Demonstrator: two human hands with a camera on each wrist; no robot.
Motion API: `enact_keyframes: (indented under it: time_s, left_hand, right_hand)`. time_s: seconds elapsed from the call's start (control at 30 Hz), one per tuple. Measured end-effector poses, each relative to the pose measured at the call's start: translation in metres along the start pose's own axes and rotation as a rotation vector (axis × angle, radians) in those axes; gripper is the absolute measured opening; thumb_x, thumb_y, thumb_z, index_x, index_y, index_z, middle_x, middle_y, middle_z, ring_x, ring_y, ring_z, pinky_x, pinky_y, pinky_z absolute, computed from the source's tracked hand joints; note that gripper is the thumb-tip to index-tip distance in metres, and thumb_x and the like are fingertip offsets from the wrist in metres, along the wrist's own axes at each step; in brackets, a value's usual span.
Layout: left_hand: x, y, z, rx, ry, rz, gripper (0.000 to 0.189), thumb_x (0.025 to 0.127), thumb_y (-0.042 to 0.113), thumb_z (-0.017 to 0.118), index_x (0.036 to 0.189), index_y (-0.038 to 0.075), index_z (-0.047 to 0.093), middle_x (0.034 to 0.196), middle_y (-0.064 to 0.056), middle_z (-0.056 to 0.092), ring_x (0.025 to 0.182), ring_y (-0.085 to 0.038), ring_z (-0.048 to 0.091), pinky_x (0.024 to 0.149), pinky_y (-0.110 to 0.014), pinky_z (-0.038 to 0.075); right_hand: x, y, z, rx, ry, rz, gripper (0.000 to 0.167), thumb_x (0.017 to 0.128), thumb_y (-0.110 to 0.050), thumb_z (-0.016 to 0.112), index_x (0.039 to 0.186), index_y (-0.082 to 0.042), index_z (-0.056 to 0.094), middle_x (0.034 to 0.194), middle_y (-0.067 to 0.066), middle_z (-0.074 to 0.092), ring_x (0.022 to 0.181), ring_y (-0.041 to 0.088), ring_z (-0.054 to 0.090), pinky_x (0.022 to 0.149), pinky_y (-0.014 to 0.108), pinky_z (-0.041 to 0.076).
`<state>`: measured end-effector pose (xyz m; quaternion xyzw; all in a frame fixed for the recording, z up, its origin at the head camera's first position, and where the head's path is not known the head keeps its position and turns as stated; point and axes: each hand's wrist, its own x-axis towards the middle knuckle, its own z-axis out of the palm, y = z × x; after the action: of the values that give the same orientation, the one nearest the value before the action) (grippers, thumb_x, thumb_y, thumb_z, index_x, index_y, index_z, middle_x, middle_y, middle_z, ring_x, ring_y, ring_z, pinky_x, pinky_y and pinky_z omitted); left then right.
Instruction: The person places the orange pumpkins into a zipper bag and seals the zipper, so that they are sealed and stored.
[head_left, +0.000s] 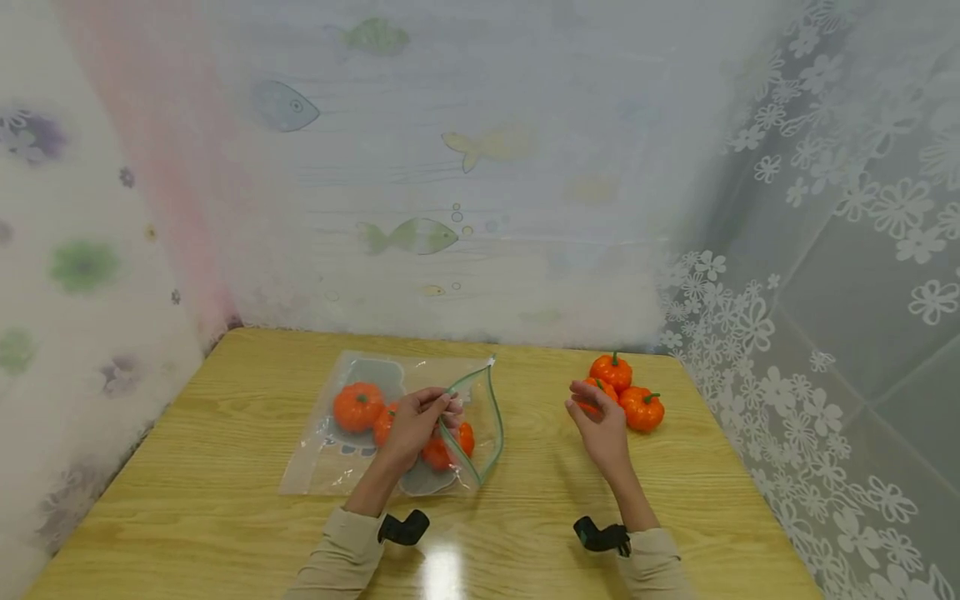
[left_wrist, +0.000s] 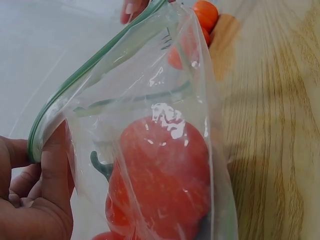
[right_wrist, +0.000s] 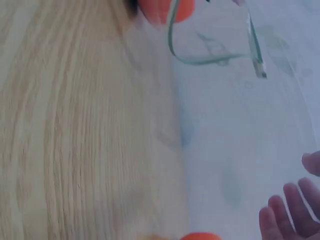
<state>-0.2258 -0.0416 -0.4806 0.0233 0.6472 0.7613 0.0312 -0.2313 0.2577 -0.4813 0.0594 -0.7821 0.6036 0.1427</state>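
My left hand [head_left: 405, 433] pinches the upper edge of a clear zip bag [head_left: 306, 471] with a green-lined mouth. The bag lies flat on the table, its mouth gaping toward the right. Inside are several orange mini pumpkins [head_left: 358, 407] with green stems; one pumpkin [left_wrist: 165, 175] shows large through the plastic in the left wrist view. My right hand [head_left: 606, 433], fingers apart and holding nothing, hovers beside three loose pumpkins [head_left: 642, 408] on the right. It partly covers the nearest of them. In the right wrist view its fingers [right_wrist: 295, 210] are spread.
The wooden table [head_left: 187, 433] meets a wall covering [head_left: 360, 283] printed with fish at the back. A flower-patterned sheet [head_left: 825, 417] borders the right side. Each wrist wears a black camera mount [head_left: 405, 527].
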Motion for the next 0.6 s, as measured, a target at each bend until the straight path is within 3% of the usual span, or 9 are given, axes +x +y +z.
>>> enact_keyframes:
  time_s: [0.17,0.23,0.27,0.37,0.47,0.6]
  left_hand:
    - [0.001,-0.001,-0.001,-0.007,0.0,-0.01,0.025,0.107,0.008,0.052,0.122,-0.01,0.063,0.091,-0.009,0.073,0.07,-0.01,0.068,0.064,-0.021,0.059]
    - [0.001,-0.001,-0.001,-0.01,-0.003,-0.01,0.025,0.107,0.008,0.052,0.121,-0.01,0.063,0.091,-0.008,0.073,0.07,-0.01,0.069,0.064,-0.021,0.059]
    - [0.001,-0.001,-0.001,-0.011,-0.006,-0.009,0.025,0.107,0.008,0.052,0.121,-0.01,0.063,0.09,-0.007,0.073,0.07,-0.01,0.069,0.064,-0.021,0.059]
    - [0.0,-0.002,-0.002,-0.02,-0.014,-0.008,0.025,0.107,0.008,0.052,0.12,-0.011,0.063,0.089,-0.005,0.072,0.07,-0.01,0.069,0.064,-0.022,0.059]
    - [0.001,-0.003,-0.003,-0.034,-0.027,-0.009,0.023,0.106,0.007,0.054,0.118,-0.01,0.063,0.087,-0.004,0.072,0.07,-0.011,0.069,0.065,-0.023,0.06]
    - [0.0,-0.003,-0.003,-0.044,-0.038,-0.018,0.021,0.104,0.007,0.058,0.116,-0.01,0.064,0.086,-0.003,0.073,0.07,-0.011,0.069,0.066,-0.024,0.061]
  right_hand:
    - [0.005,0.009,-0.018,-0.007,0.099,0.086,0.04,0.1,-0.007,0.065,0.137,0.007,0.057,0.141,0.026,0.053,0.129,0.034,0.05,0.085,0.003,0.046]
    - [0.006,0.013,-0.024,-0.033,0.121,0.128,0.041,0.101,-0.008,0.064,0.139,0.005,0.056,0.146,0.023,0.05,0.132,0.035,0.047,0.082,0.005,0.046]
    - [0.006,0.013,-0.027,-0.059,0.127,0.147,0.042,0.101,-0.009,0.063,0.14,0.004,0.055,0.148,0.022,0.048,0.135,0.035,0.045,0.082,0.009,0.047]
    - [0.008,0.016,-0.036,-0.14,0.133,0.185,0.047,0.101,-0.012,0.063,0.144,0.003,0.052,0.153,0.022,0.043,0.141,0.038,0.039,0.101,0.031,0.048]
    - [0.009,0.019,-0.043,-0.232,0.098,0.217,0.057,0.1,-0.013,0.064,0.149,0.007,0.043,0.156,0.028,0.036,0.148,0.043,0.029,0.117,0.056,0.034]
    - [0.011,0.021,-0.049,-0.336,0.009,0.27,0.07,0.1,-0.015,0.064,0.153,0.013,0.028,0.158,0.035,0.025,0.149,0.049,0.02,0.121,0.063,0.023]
